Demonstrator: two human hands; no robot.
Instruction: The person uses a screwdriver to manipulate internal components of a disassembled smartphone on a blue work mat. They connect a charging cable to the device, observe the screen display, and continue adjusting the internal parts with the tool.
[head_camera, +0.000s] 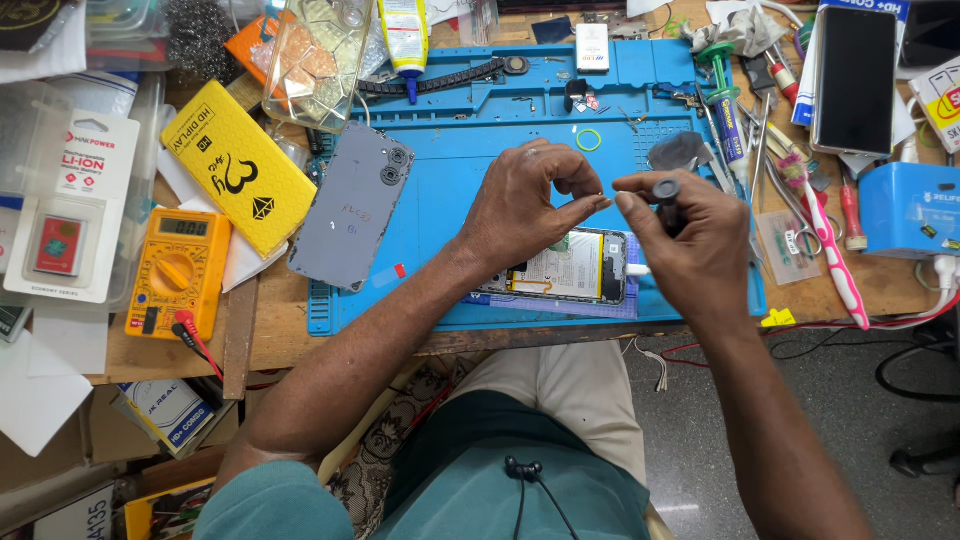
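Both forearms reach forward and angle inward, so the hands nearly meet. The left hand (525, 205) pinches thumb to forefinger, fingertips pointing right. The right hand (680, 235) is curled, its fingers closed toward the left fingertips.

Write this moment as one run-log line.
left hand: pinching something too small to tell | right hand: holding black screwdriver | below: opened phone on blue mat

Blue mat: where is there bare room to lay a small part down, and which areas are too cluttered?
Bare blue mat lies between the grey back cover and the left hand, also just below the green ring. Crowded: the tool row right of the right hand, and the mat's top trays.
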